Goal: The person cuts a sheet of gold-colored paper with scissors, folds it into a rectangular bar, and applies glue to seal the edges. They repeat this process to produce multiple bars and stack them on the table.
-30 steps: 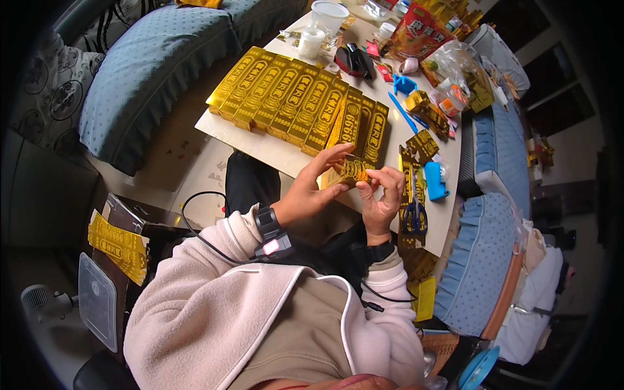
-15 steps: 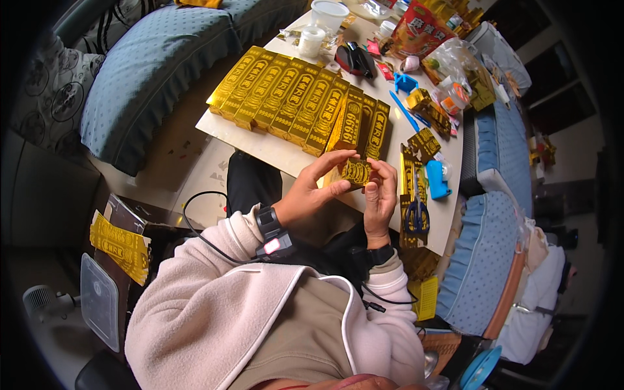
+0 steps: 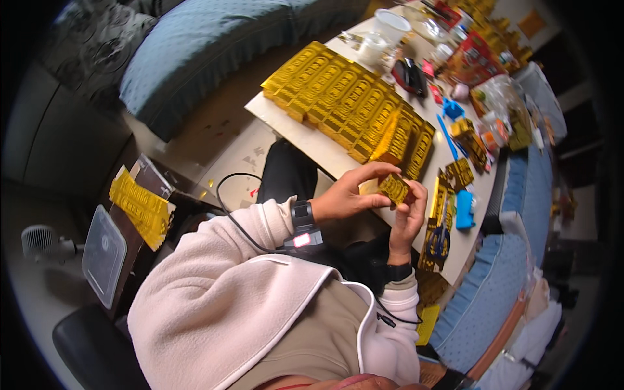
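Note:
Between my two hands is a gold paper box (image 3: 393,189), its small square patterned face turned up. How far it extends below that face I cannot tell. My left hand (image 3: 351,194) grips it from the left with thumb and fingertips. On its right side, my right hand (image 3: 409,218) holds it with bent fingers. Just beyond, a row of long gold printed boxes (image 3: 338,91) lies side by side on the white table (image 3: 318,154). One gold box (image 3: 391,144) sits tilted near the row's right end.
Dark-handled scissors (image 3: 439,240) lie on gold card at the right, beside a blue tape dispenser (image 3: 465,209). A blue pen (image 3: 447,138), a black-and-red stapler-like tool (image 3: 409,76) and plastic tubs (image 3: 391,27) are farther back. Gold sheets (image 3: 142,208) rest at the left.
The whole view has turned and shifted, so table and hands appear farther right and the picture is blurred. Both hands keep their hold on the gold box, whose face looks more tilted.

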A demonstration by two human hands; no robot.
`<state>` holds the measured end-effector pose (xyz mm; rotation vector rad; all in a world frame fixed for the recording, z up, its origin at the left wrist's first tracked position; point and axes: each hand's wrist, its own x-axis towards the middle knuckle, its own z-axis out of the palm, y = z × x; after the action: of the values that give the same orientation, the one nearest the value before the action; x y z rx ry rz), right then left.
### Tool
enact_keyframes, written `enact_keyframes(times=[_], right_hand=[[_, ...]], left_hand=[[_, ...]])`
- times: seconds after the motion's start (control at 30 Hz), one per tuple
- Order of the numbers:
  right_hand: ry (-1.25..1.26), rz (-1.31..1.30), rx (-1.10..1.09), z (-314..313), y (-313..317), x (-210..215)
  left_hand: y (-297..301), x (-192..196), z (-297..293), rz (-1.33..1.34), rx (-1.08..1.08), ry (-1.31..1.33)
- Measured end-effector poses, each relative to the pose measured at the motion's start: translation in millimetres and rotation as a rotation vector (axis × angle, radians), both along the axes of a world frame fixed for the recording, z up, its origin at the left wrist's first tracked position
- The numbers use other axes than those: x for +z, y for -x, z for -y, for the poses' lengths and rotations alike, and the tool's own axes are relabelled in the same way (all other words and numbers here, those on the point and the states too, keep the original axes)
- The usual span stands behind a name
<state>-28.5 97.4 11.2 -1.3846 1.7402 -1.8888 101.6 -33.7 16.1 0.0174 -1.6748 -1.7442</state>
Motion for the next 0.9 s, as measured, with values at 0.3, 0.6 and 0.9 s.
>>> enact_keyframes(times=[0.3, 0.6, 0.9], right_hand=[[-0.267, -0.406, 0.125, 72.2, -44.1, -16.1], [-0.278, -1.007, 0.057, 160.2, -92.1, -41.4], [-0.218, -0.719, 0.080, 170.7, -90.2, -41.9]], left_hand=[[-117.8, -2.1, 37.3, 0.036, 0.237, -0.227], [-181.8, -16.8, 50.7, 0.095, 0.583, -0.333], [-163.2, -18.8, 50.7, 0.004, 0.429, -0.344]])
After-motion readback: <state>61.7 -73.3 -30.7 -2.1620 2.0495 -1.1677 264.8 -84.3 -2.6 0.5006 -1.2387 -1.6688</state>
